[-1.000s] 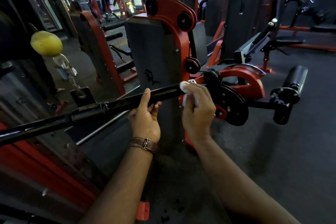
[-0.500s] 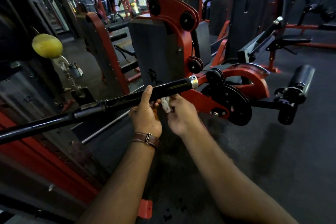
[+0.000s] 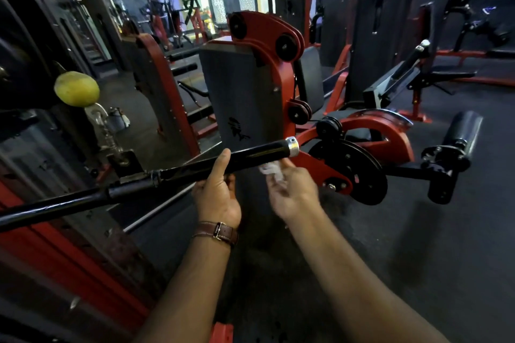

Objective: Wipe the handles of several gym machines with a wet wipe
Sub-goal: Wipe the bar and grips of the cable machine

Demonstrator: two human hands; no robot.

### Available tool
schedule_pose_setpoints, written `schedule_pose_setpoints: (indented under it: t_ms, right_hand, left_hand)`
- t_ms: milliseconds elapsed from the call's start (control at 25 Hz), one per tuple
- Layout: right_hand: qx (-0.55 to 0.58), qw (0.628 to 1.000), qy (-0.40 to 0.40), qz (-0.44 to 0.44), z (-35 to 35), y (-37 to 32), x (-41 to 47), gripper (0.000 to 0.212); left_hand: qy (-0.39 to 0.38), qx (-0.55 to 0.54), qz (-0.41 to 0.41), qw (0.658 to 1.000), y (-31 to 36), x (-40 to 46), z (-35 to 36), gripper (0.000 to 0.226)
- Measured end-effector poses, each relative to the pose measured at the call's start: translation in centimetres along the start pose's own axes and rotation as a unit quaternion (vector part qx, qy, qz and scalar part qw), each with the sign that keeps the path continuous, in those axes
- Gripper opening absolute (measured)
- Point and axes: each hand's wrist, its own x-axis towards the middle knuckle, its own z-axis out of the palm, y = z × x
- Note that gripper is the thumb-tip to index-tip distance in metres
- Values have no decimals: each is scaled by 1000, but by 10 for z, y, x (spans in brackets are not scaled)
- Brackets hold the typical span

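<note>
A long black bar runs from the lower left up to the centre and ends in a black handle with a silver end cap. My left hand grips the bar just left of the handle, thumb up against its front. My right hand is just below the handle's right end, blurred, and holds a crumpled white wet wipe in its fingers. The wipe sits right under the handle; whether it touches the handle is unclear.
A red and black weight machine with a grey shroud stands right behind the handle. A black roller pad and a plate disc lie to the right. A yellow ball and a chain hang at left. Dark rubber floor lies below.
My right hand came off the handle's end with the wipe, dropped below the bar near my left hand, then shifted right under the handle. My left hand kept its grip.
</note>
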Motion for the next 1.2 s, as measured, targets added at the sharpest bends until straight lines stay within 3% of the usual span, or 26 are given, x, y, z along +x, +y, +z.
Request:
schedule_pose_setpoints:
  t_ms: [80,200,240,320,360,440,520,560,640,680,720,800,840,880,920,960,1000,1040,1080,1200]
  right_hand:
    - [48,996,44,-54,-11,-21,8,30]
    - [-70,967,30,-243,-21,-11,5,24]
    - [-172,920,17,-352,-23,-5,3,22]
    - [-378,745,-31,-549,-24,1,-1,20]
    - [-441,659,-69,-606,-22,4,1,18]
    - [-545,530,-138,-635,-15,11,5,18]
    - [-612,436,-131,-646,-13,6,14,20]
    - [-628,419,-92,-649,-13,-4,20,20]
    - [-618,462,-5,-636,-15,-26,28,19]
    - [-617,483,-9,-621,-14,-28,31,19]
    - [-628,478,-51,-612,-12,-23,30,21]
    - [-674,426,-163,-582,-12,1,26,24]
    - [-685,393,-171,-589,-12,4,25,24]
    - [-684,384,-146,-603,-9,-6,26,22]
    - [-670,405,-97,-614,-8,-20,30,19]
    - [-648,453,-43,-611,-7,-35,34,16]
    - [-632,495,-16,-596,-6,-46,35,15]
    - [-635,509,-28,-580,-7,-49,36,17]
    - [-653,491,-56,-573,-8,-46,35,19]
    - [-695,379,-106,-602,-15,-28,36,19]
  left_hand:
    - [2,-21,-5,1000,-3,2,-2,40]
    - [-61,-1,-38,997,-9,-3,10,31]
    - [-76,7,-46,996,-12,-5,15,31]
    - [-80,16,-47,996,-17,-5,23,30]
    - [-88,15,-47,995,-19,-5,25,31]
    - [-96,7,-58,994,-18,-7,29,42]
    - [-95,4,-60,994,-18,-6,29,40]
    - [-94,-2,-55,994,-17,-4,29,31]
    - [-77,-13,-49,996,-18,-2,28,12]
    - [-68,-7,-46,997,-18,-2,28,9]
    - [-69,1,-45,997,-18,-2,28,10]
    - [-84,11,-46,995,-16,-4,30,22]
    - [-84,9,-47,995,-16,-4,31,29]
    - [-77,3,-45,996,-16,-4,32,32]
    - [-66,-3,-45,997,-16,-2,32,29]
    - [-57,-7,-44,997,-18,0,32,22]
    - [-51,-9,-47,998,-19,1,32,15]
    - [-51,-9,-50,997,-21,1,32,13]
    - [-58,-5,-54,997,-21,1,33,13]
    - [-75,17,-57,995,-26,0,36,14]
